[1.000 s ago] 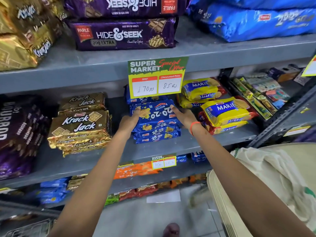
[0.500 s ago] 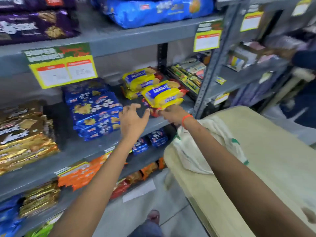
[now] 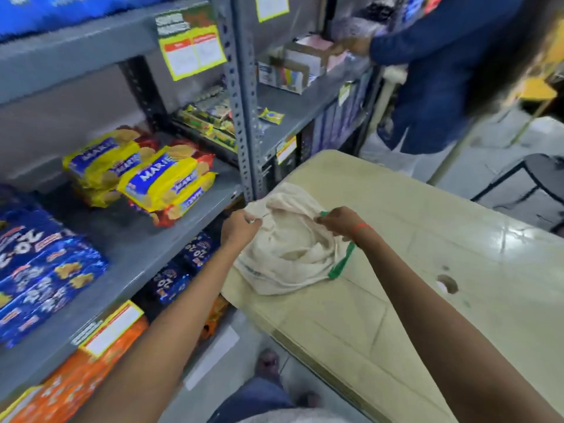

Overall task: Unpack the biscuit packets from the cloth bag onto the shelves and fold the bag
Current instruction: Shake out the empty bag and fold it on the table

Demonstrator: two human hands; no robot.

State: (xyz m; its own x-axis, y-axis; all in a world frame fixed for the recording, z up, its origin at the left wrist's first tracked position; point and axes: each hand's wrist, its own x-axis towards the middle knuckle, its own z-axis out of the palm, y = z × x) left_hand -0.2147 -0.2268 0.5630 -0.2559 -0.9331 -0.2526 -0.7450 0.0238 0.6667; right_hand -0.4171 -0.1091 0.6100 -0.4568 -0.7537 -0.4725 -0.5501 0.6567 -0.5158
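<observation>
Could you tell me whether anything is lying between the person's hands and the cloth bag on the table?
Nothing visible does: the left hand and right hand already pinch the cloth bag at its opening, on the table.

Free room: bare strip of grey shelf (image 3: pixel 171 239) at centre-left, btwn Marie packets (image 3: pixel 158 181) and blue 20-20 packets (image 3: pixel 39 270). Table top (image 3: pixel 427 239), right half of frame, open beyond cloth bag (image 3: pixel 290 251), which lies on its near-left corner. Obstacles: perforated upright post (image 3: pixel 244 117) at centre top, just beside table edge; person in blue (image 3: pixel 442 71), upper right, blocks far shelf bay.
</observation>
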